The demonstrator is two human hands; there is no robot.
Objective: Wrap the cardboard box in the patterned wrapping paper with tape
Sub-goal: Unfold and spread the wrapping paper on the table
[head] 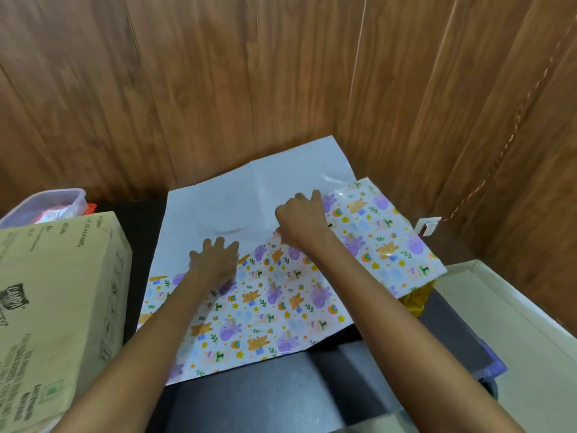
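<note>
Fingers (218, 245) of the left hand (215, 262) lay spread and straight, pressed flat on the wrapping paper (274, 310) just where its patterned side met the white underside. Fingers (315, 198) of the right hand (299, 221) were bent over the same slanting fold, farther up and to the right. Whether they pinched the edge or only pushed on it could not be told from behind the knuckles. Both forearms reached in from the near side and crossed the patterned flap. The paper lay spread on the dark table (140, 220). Its far part was white side up and reached the wooden wall (218, 89). Its near part was folded over, so the print faced up — purple and orange animals, rainbows and stars. The flap's right corner lay over a yellow thing (418, 303). The cardboard box (62, 292) stood at the left, just beside the paper's left edge. It was unwrapped, neither hand touched it, and dark print showed on its top and side. Behind it sat a clear plastic container (53, 203) with red and white contents. On the wall at the right, a small white fitting (428, 228) met a twisted cord (512, 137) that ran up the panelling.
</note>
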